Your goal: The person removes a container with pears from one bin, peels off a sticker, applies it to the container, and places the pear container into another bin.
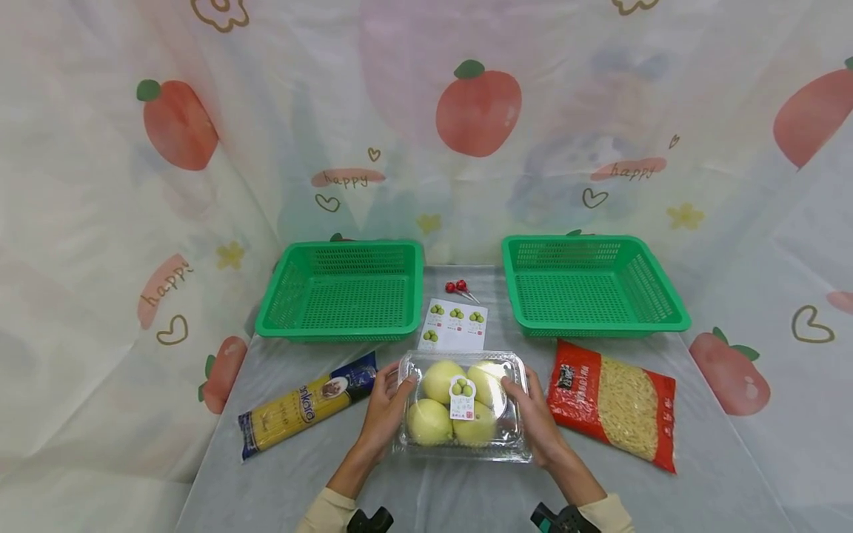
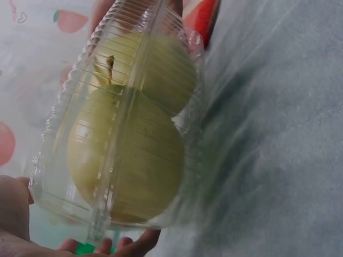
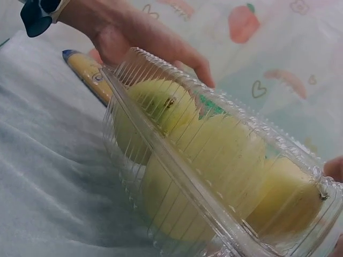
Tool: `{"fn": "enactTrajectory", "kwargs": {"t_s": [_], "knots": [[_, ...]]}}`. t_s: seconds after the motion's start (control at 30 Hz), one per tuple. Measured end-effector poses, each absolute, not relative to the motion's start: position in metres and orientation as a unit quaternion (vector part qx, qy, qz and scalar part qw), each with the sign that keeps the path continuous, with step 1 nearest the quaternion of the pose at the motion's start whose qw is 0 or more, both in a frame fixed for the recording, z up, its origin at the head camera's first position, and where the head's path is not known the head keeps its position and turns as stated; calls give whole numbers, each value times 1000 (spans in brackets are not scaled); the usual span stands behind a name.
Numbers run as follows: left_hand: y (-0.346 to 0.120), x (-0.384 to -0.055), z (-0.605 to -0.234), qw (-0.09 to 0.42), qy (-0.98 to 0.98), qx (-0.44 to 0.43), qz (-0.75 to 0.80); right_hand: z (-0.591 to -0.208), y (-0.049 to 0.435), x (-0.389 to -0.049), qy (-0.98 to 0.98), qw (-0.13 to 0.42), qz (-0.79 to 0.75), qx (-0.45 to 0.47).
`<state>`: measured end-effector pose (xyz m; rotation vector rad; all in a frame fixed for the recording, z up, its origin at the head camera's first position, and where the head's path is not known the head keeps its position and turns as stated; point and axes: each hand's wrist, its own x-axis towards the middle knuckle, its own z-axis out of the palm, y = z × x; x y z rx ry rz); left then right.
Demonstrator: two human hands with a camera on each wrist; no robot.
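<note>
My left hand (image 1: 381, 416) and right hand (image 1: 541, 423) grip a clear plastic clamshell box (image 1: 513, 444) at its two short sides. Both thumbs lie over the lid's edges. Inside sit several round yellow-green pears (image 1: 429, 422), and stems show in the wrist views. A white label (image 1: 462, 409) with a fruit picture is stuck on the lid. In the left wrist view, fingers (image 2: 136, 243) reach under one end of the box. Tilted in the right wrist view, the lidded box (image 3: 177, 160) stays closed and appears held just above the table.
Two green baskets (image 1: 340, 333) (image 1: 600, 326) stand at the back. Between them lie a sticker sheet (image 1: 460, 342) and two red-headed picks (image 1: 461, 287). A yellow-and-blue noodle pack (image 1: 306, 403) lies left, a red pasta bag (image 1: 613, 403) right, on the grey-covered table (image 1: 440, 500).
</note>
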<state>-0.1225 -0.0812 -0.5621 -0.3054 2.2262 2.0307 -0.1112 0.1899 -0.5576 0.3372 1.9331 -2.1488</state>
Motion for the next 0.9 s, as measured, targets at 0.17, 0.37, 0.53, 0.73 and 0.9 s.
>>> {"fn": "enactTrajectory", "kwargs": {"t_s": [0.17,0.37,0.53,0.73,0.9], "knots": [[-78,-125,-561,51,741,-92,664,-552,201,-115,652,104,-741,120],[-74,-128,-564,64,730,-93,674,-544,219,-116,645,94,-747,129],[-68,-133,-570,70,721,-83,684,-535,234,-116,645,79,-751,119],[-55,-141,-576,86,720,-64,686,-526,258,-112,650,52,-750,110],[-42,-148,-575,95,720,-41,687,-516,281,-111,662,48,-742,95]]}}
